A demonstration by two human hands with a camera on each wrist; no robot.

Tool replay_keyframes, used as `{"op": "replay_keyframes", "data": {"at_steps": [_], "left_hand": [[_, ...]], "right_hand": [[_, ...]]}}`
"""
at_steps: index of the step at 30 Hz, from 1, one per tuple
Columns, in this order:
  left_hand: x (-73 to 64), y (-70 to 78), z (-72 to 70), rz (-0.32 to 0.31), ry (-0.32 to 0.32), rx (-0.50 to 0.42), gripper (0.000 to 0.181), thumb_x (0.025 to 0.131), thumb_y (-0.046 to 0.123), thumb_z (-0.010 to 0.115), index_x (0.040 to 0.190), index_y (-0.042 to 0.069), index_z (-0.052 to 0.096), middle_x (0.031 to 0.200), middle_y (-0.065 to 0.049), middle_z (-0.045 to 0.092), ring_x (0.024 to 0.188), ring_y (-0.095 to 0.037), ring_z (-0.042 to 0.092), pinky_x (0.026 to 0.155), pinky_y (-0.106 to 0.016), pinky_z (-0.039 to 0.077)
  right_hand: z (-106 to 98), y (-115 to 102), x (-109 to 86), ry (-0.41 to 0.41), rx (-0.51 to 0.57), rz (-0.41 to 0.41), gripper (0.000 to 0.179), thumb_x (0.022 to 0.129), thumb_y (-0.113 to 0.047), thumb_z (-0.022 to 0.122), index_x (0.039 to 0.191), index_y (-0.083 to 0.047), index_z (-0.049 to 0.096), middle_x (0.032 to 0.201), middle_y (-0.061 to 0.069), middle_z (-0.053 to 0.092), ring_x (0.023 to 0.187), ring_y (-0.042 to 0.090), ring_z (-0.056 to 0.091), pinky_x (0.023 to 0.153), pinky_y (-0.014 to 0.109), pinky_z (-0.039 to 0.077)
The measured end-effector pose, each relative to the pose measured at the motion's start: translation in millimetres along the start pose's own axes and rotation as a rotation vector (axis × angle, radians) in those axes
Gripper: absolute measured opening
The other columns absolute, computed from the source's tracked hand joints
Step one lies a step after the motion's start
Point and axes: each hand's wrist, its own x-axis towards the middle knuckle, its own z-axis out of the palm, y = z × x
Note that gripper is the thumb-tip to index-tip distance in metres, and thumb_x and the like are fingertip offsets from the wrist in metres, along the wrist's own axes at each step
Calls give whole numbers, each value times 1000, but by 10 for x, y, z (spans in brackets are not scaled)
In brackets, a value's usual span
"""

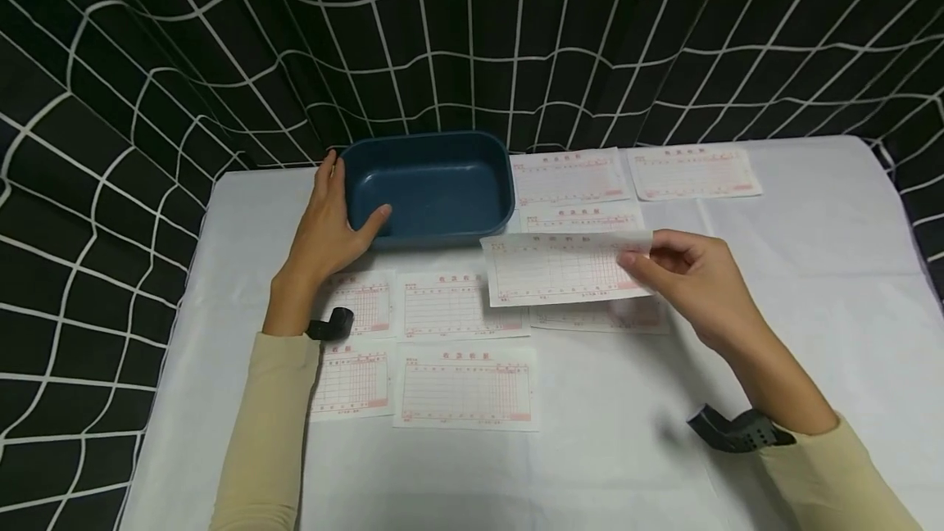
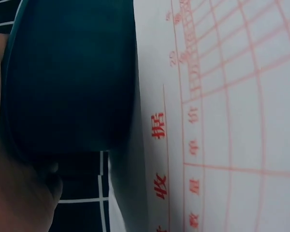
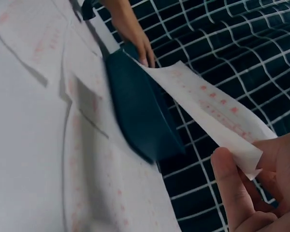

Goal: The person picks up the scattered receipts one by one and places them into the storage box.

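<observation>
My right hand (image 1: pixel 693 281) pinches a paper receipt slip (image 1: pixel 560 270) by its right end, thumb in front. The slip is held above the table, covering parts of other slips; its red printed grid faces up. In the right wrist view the slip (image 3: pixel 208 104) bends along its length. At the left end of a dark blue plastic basin (image 1: pixel 435 241), my left hand (image 1: pixel 320 228) holds the rim, fingers along the outside and thumb over the front left corner. The basin's visible inside is bare. The left wrist view shows the basin's wall (image 2: pixel 72 87) close up.
Several similar slips lie on the white tablecloth (image 1: pixel 612 441): two at the back right (image 1: pixel 571 174) (image 1: pixel 695 173), others in front of the basin, including a front slip (image 1: pixel 465 388). The left forearm partly covers two slips. A black curtain with white grid lines (image 1: pixel 472 31) stands behind.
</observation>
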Motion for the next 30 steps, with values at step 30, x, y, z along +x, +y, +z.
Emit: {"op": "replay_keyframes", "data": {"at_steps": [30], "left_hand": [[54, 20, 6, -12, 7, 25, 104, 98, 56, 63, 169, -1, 13, 178, -17, 12, 164, -38, 25, 129, -58, 33]], "right_hand": [[869, -489, 1160, 18, -105, -23, 25, 98, -9, 70, 121, 2, 73, 112, 11, 70, 81, 5, 65, 69, 15, 53]]}}
